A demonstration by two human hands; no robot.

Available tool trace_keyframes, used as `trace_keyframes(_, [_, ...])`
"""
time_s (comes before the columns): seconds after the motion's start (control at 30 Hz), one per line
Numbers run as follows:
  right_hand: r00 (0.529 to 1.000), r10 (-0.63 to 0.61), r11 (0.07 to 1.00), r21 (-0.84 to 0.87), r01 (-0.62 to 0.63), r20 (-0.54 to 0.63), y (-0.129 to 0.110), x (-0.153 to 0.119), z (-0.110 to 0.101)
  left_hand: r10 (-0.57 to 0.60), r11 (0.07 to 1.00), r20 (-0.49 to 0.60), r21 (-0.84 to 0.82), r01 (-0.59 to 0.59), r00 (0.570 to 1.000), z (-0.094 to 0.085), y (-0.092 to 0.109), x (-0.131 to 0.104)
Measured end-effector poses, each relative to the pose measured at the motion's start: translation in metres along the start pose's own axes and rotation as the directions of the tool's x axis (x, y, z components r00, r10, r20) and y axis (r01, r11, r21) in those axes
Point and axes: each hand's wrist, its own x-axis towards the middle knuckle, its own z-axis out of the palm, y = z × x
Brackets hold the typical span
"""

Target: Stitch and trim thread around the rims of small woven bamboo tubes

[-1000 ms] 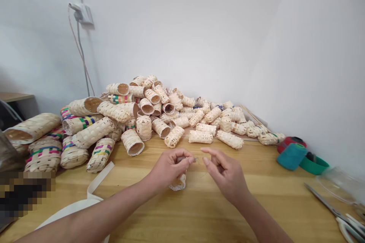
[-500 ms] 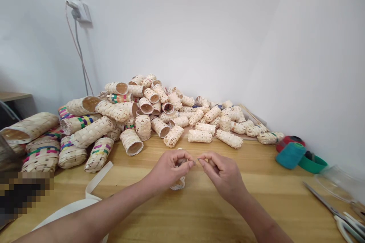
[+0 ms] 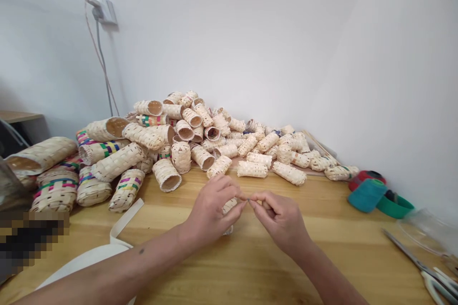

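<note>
My left hand (image 3: pixel 216 207) and my right hand (image 3: pixel 281 219) meet fingertip to fingertip above the table. The right thumb and index finger are pinched together, with a tiny dark bluish speck at their tips. At that same spot the left thumb and index finger close in, their tips touching or nearly touching the right ones. What is held there is too small to name. Behind the left hand lies a small woven tube-shaped basket (image 3: pixel 229 206), mostly hidden by the fingers.
Woven baskets (image 3: pixel 166 175) are heaped along the wall on the wooden table (image 3: pixel 257 267). A white strip (image 3: pixel 125 219) lies at left. To the right are a teal thread cone (image 3: pixel 367 195), a green ring-shaped roll (image 3: pixel 397 207), a red roll (image 3: pixel 358 181) and scissors (image 3: pixel 411 257).
My left hand has rolled over, its back now raised, and its fingertips have come in against the right ones, closing the small gap. The right hand has barely moved. The view has shifted slightly.
</note>
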Motion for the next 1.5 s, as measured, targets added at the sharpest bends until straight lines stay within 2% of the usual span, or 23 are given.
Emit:
trace_keyframes(0.2, [0.999,-0.048,0.997,-0.057,0.048,0.001,-0.001,0.000,0.002,0.020,0.992,0.056,0.122,-0.026,0.998,0.003,-0.003,-0.003])
trace_keyframes(0.43, [0.987,-0.150,0.966,-0.206,0.157,0.053,-0.005,-0.001,0.002,0.031,0.976,0.114,0.212,-0.055,0.993,0.003,-0.001,-0.005])
trace_keyframes(0.53, [0.992,-0.122,0.979,-0.158,0.125,0.031,-0.005,0.000,0.002,-0.003,0.986,0.112,0.166,-0.016,0.994,0.003,-0.002,-0.004])
trace_keyframes(0.7, [0.999,0.039,0.999,-0.034,-0.039,-0.006,-0.004,0.000,0.001,-0.226,0.974,0.039,0.002,0.226,0.973,0.003,-0.005,0.001])
trace_keyframes(0.77, [0.998,0.057,0.998,-0.010,-0.057,0.003,-0.003,0.000,0.001,-0.273,0.961,0.024,-0.043,0.274,0.962,0.002,-0.005,0.002])
trace_keyframes(0.93, [0.998,0.062,0.998,0.019,-0.062,0.012,-0.002,0.000,0.002,-0.213,0.970,-0.005,-0.124,0.210,0.977,-0.001,-0.004,0.001])
trace_keyframes(1.03, [0.998,0.054,0.998,0.027,-0.055,0.013,-0.002,0.000,0.002,-0.205,0.955,0.022,-0.217,0.205,0.979,-0.001,-0.003,0.001])
trace_keyframes(1.1, [0.999,0.045,0.999,0.024,-0.045,0.006,-0.001,-0.001,0.002,-0.288,0.901,0.106,-0.306,0.307,0.952,0.000,-0.002,0.001])
trace_keyframes(1.13, [0.999,0.043,0.999,0.020,-0.043,0.002,-0.001,-0.001,0.002,-0.345,0.853,0.171,-0.353,0.384,0.923,0.001,-0.001,0.001])
trace_keyframes(1.2, [0.999,0.048,0.999,0.017,-0.048,0.000,-0.001,-0.001,0.002,-0.438,0.718,0.316,-0.440,0.539,0.842,0.004,0.000,0.002])
trace_keyframes(1.27, [0.997,0.071,0.997,0.034,-0.071,0.005,-0.002,0.000,0.003,-0.487,0.593,0.400,-0.501,0.630,0.776,0.007,-0.001,0.003])
trace_keyframes(1.37, [0.986,0.164,0.981,0.096,-0.166,0.025,-0.003,0.002,0.001,-0.541,0.508,0.392,-0.553,0.660,0.744,0.010,-0.003,0.005])
trace_keyframes(1.5, [0.965,0.256,0.960,0.099,-0.260,0.055,-0.001,0.007,-0.002,-0.587,0.480,0.354,-0.572,0.666,0.728,0.012,-0.009,0.005])
